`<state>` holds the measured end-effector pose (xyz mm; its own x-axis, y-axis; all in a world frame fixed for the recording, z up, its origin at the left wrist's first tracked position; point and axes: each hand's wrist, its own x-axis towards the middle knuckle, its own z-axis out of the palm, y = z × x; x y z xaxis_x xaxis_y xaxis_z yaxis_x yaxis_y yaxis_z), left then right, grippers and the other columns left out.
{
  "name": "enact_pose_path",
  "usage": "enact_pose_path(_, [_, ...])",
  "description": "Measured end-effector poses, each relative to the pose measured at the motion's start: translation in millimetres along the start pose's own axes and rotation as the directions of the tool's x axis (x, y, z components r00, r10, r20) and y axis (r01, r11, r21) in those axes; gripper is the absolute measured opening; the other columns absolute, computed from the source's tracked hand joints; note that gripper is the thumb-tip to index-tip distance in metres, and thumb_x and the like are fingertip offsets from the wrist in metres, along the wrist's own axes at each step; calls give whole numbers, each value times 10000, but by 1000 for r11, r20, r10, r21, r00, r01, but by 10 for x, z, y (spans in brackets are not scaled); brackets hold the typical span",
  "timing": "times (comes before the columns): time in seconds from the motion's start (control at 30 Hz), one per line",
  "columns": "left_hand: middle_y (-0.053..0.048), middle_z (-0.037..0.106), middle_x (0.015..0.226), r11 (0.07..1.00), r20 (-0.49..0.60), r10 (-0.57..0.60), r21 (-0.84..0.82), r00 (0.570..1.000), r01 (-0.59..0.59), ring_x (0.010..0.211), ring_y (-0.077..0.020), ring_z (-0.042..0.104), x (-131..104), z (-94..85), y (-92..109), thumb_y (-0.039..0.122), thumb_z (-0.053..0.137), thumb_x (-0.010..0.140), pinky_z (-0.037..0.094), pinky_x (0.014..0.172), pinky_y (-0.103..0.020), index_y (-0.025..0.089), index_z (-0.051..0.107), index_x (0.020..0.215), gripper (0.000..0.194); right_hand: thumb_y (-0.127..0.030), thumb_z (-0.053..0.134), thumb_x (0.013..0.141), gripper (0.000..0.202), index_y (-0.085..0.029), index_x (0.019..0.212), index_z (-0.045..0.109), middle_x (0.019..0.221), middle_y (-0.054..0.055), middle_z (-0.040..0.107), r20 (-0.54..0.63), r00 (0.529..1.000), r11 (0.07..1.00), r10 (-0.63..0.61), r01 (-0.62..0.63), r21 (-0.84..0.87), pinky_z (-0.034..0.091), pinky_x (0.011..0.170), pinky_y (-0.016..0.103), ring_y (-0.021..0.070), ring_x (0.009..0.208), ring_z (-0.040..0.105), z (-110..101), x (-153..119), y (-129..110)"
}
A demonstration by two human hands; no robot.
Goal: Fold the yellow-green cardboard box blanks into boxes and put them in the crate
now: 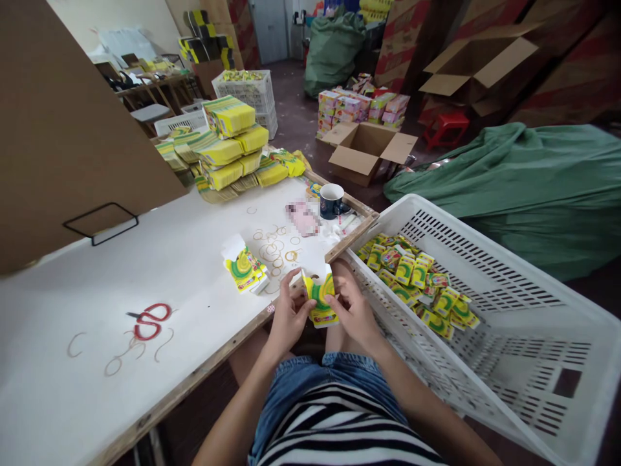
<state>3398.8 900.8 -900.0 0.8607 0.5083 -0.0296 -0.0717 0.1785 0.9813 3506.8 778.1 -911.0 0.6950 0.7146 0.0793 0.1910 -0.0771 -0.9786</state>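
Observation:
Between my two hands, just past the table's front edge, is a yellow and green printed carton (320, 294) with a white upper part. My left hand (291, 314) pinches its left side and my right hand (353, 309) grips its right side, thumbs on the printed face. A small stack of similar flat cartons (245, 268) lies on the white table (194, 259) to the left of my hands. Thin rubber bands (276, 249) are scattered behind them. On my right, a white plastic crate (528, 349) holds a pile of small yellow-green packets (412, 275).
Red-handled scissors (148, 321) lie at the table's left. A dark mug (331, 202) and a pink, blurred object (303, 218) are near the far right corner. Bundled yellow cartons (230, 142) are stacked at the back. An open cardboard box (363, 152) stands on the floor beyond.

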Motion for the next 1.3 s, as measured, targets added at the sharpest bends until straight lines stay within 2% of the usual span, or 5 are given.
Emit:
enact_pose_path(0.37, [-68, 678, 995, 987, 274, -90, -106, 957, 123, 832, -176, 675, -65, -57, 166, 223, 723, 784, 518, 713, -251, 203, 512, 1078, 363, -430, 502, 924, 303, -183, 878, 671, 767, 40, 633, 249, 964, 995, -96, 100, -6, 467, 612, 277, 160, 660, 571, -291, 134, -221])
enact_pose_path(0.57, [-70, 673, 1033, 984, 230, -110, -113, 967, 139, 822, -186, 687, -19, -33, 78, 237, 745, 762, 550, 714, -293, 278, 279, 1361, 760, -415, 561, 895, 393, -215, 1233, 571, 946, 73, 663, 86, 992, 994, -95, 90, 64, 507, 713, 320, 202, 816, 625, -229, 162, -187])
enact_pose_path(0.73, [-104, 680, 1060, 990, 198, -126, -33, 972, 135, 850, -211, 689, 13, -36, 57, 273, 718, 781, 541, 668, -259, 198, 486, 1236, 516, -468, 505, 919, 351, -228, 1062, 717, 1030, 91, 656, 111, 975, 981, -195, 196, -4, 470, 879, 382, 242, 993, 595, -329, 191, -157])
enact_pose_path(0.97, [-115, 654, 1169, 994, 144, -99, 66, 985, 91, 923, -223, 682, 5, 41, 58, 252, 648, 825, 557, 770, -312, 210, 505, 1278, 478, -300, 645, 800, 402, -220, 1187, 565, 730, -18, 658, 250, 965, 995, 84, -66, -80, 396, 545, 240, 143, 589, 551, -317, 183, -132])
enact_pose_path(1.3, [-110, 699, 1056, 993, 173, -105, -33, 979, 112, 897, -223, 690, 16, -23, 145, 240, 706, 790, 552, 748, -295, 179, 490, 1262, 522, -356, 569, 887, 303, -187, 1133, 618, 654, -4, 651, 186, 982, 971, -39, 81, -223, 413, 531, 244, 146, 549, 569, -280, 182, -209])
